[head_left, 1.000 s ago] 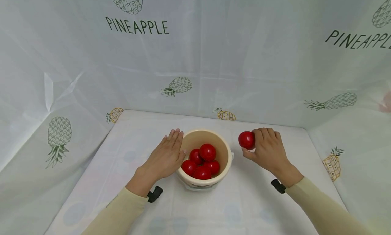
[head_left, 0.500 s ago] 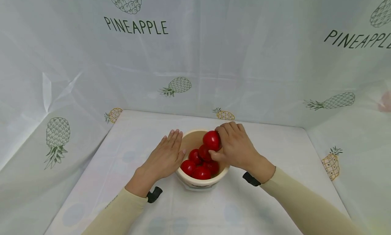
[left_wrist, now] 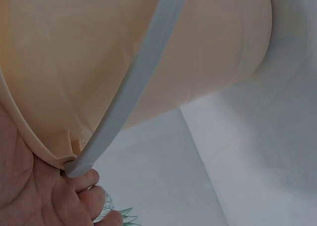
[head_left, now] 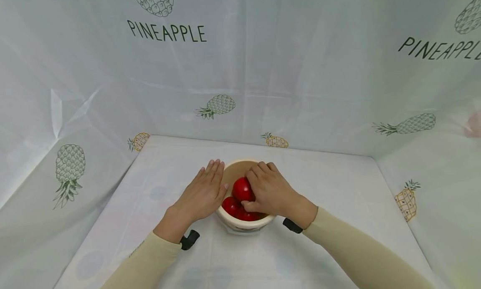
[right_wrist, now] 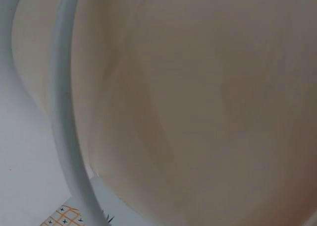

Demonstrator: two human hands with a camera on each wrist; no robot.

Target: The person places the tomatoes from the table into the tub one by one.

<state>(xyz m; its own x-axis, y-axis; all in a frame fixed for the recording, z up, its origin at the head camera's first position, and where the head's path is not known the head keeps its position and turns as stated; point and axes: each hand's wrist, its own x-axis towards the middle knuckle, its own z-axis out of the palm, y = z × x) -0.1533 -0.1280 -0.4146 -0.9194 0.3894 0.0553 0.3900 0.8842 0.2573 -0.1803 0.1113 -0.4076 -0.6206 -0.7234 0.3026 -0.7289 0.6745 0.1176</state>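
A cream bucket (head_left: 246, 225) stands upright on the table, with several shiny red apples (head_left: 231, 205) inside. My right hand (head_left: 271, 191) reaches over the rim from the right and grips one red apple (head_left: 242, 188) within the bucket mouth. That hand covers part of the other apples. My left hand (head_left: 203, 193) rests against the left rim with its fingers straight. In the left wrist view, the palm (left_wrist: 29, 186) touches the rim by the end of the grey handle (left_wrist: 129, 92). Bucket wall (right_wrist: 173, 112) fills most of the right wrist view, and the apple is hidden there.
A white cloth covers the table (head_left: 323, 176). Behind and at the sides hangs a pale curtain (head_left: 300, 92) printed with pineapples. The grey handle (right_wrist: 62, 97) hangs down outside the bucket.
My right hand has carried the red apple leftward from beside the bucket, over the rim and down into the bucket mouth. My left hand has stayed at the rim.
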